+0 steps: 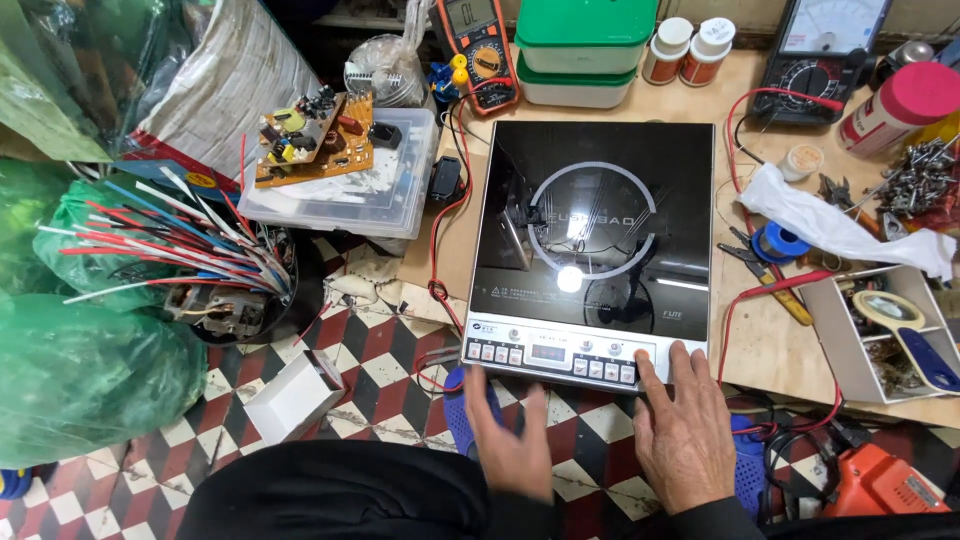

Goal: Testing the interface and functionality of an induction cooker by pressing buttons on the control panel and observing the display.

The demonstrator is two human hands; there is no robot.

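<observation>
Workbench [760, 330] of pale wood fills the upper right of the view; below it runs a checkered floor [380, 370] of red, black and white tiles. Along the back edge stand a green-lidded box [585, 45], two white-capped jars [688, 50] with orange bodies, an orange multimeter [478, 50] and a black analogue meter [822, 55]. A spray can [900, 105] with a pink cap lies at the right, near a heap of screws [920, 175]. A clear plastic case [345, 195] at the left carries a brown circuit board [315, 140]. Green bags [85, 370] and a bundle of red and white wires [180, 245] occupy the left side. A small white carton [293, 395] sits open on the floor.

An induction cooker [595, 250] lies flat at the bench's front edge, overhanging the floor. Its top is glossy black glass with a silver ring at the centre and small white print near the lower edge. A silver control strip with a row of small buttons runs along the near side.

The right hand [685, 425] rests open, fingers on the strip's right end. The left hand [510, 445] is blurred, open and holding nothing, just short of the strip. The hands are apart.
</observation>
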